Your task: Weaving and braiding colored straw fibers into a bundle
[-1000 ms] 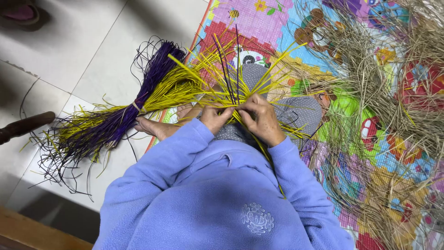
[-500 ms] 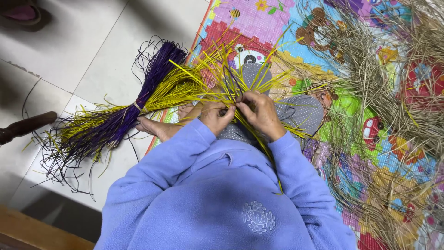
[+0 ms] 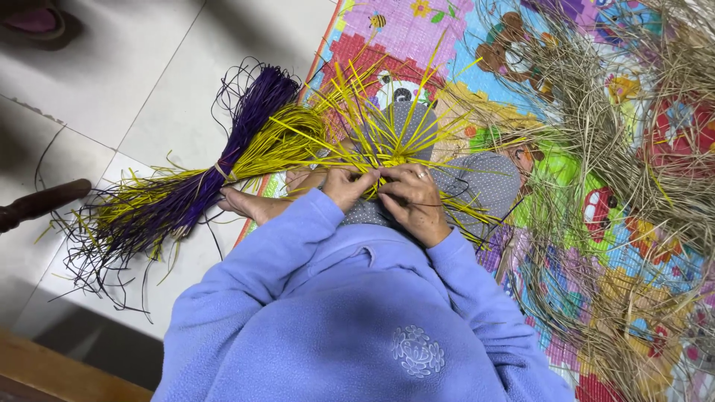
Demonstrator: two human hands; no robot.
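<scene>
Over the lap, both hands meet at the centre of a spray of yellow strands: the left hand pinches the crossing from one side, the right hand closes on it from the other, so the woven knot stays tight while the loose ends fan outward. The work sits on the grey dotted trousers, close to the body where it is easy to see. A tied bundle of purple and yellow strands lies on the tiled floor to the left, near the bare foot, probably for easy reach. Dry straw spreads over the picture mat on the right.
</scene>
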